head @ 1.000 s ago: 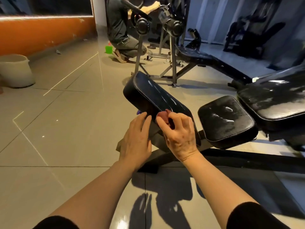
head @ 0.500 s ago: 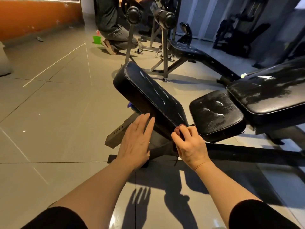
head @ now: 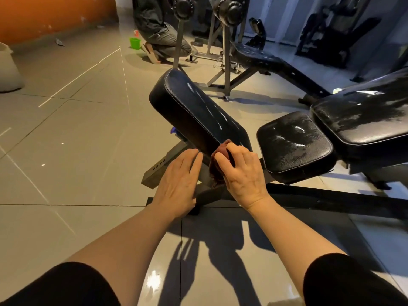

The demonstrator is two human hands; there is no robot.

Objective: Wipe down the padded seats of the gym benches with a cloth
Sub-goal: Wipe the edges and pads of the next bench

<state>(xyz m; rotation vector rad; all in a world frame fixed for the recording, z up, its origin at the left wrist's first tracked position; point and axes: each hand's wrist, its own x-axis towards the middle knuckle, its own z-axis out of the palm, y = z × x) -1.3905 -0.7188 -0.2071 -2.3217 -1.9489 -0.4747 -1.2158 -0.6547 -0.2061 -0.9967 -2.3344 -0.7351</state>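
Note:
A tilted black padded rest [head: 194, 113] with wet streaks slopes down toward me in the middle of the view. My right hand [head: 240, 173] grips a dark red cloth [head: 218, 164] bunched against the pad's near lower end. My left hand [head: 178, 184] lies flat with straight fingers against the pad's left side near its lower edge. To the right sit a small black seat pad [head: 293, 144] and a long black back pad [head: 362, 115], both with a smeared, wet sheen.
The bench's black steel frame [head: 309, 199] runs along the tiled floor under my hands. A crouching person [head: 159, 34] and a green cup [head: 135, 43] are at the back, beside a rack and another bench [head: 260, 58]. A pale sack [head: 8, 69] stands far left.
My right hand went down the pad to its lower corner, then came back up slightly, and more of the cloth shows now. My left hand stayed flat on the pad's side.

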